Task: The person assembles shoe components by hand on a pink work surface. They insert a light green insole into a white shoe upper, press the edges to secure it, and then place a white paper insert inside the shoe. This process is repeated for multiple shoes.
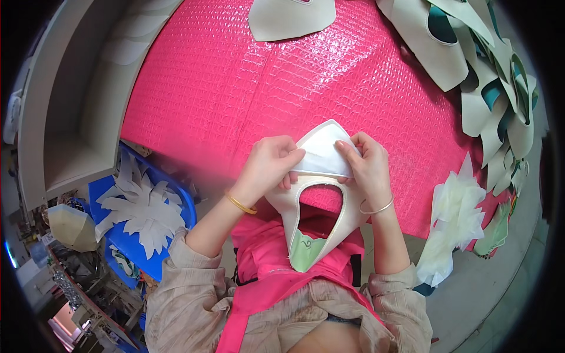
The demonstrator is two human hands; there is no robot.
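A white shoe upper (281, 203) with a large oval opening and a green lining at its heel hangs over the near edge of the pink table, close to my body. A smooth white pointed piece (323, 152) lies over its toe end. My left hand (268, 162) is closed on the left edge of this toe end, thumb on top and fingertips underneath. At the right edge my right hand (369, 165) grips it the same way, its thumb pressed on the white piece. Some of the fingers are hidden beneath.
The pink textured table cover (206, 100) spreads ahead. Another white upper (291, 20) lies at the far edge, and many more uppers (500, 88) are heaped at right. Thin white pieces (450, 217) lie near right. A blue basket (191, 209) with white cut pieces stands left, below a grey shelf (70, 147).
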